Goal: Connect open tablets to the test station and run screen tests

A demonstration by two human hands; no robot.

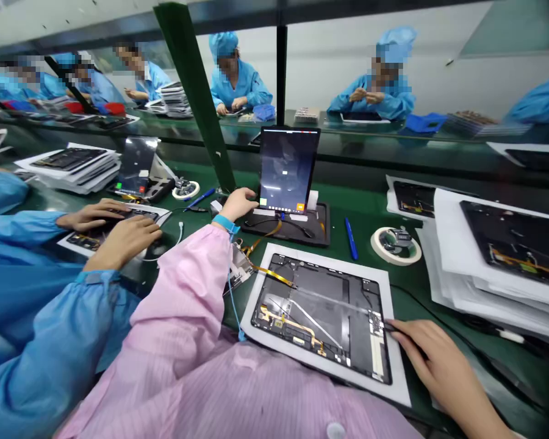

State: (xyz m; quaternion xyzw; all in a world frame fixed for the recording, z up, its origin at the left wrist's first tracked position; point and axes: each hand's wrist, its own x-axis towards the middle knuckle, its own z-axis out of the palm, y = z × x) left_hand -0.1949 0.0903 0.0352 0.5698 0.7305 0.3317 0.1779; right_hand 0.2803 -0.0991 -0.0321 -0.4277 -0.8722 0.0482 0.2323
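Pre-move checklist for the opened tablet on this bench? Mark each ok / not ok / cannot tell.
1. Blue wrist strap on the left hand: ok, worn, with a cord trailing down.
2. Opened tablet on its white sheet: ok, lying flat.
3. Gold flex cable: cannot tell if seated; it runs from the tablet toward a loose silver part.
4. Right hand: cannot tell what its fingers hold; something dark and slim reaches the tablet's right edge.
5. Upright display: ok, lit.
6. Co-worker's hands: ok, on their own board, apart from the tablet.
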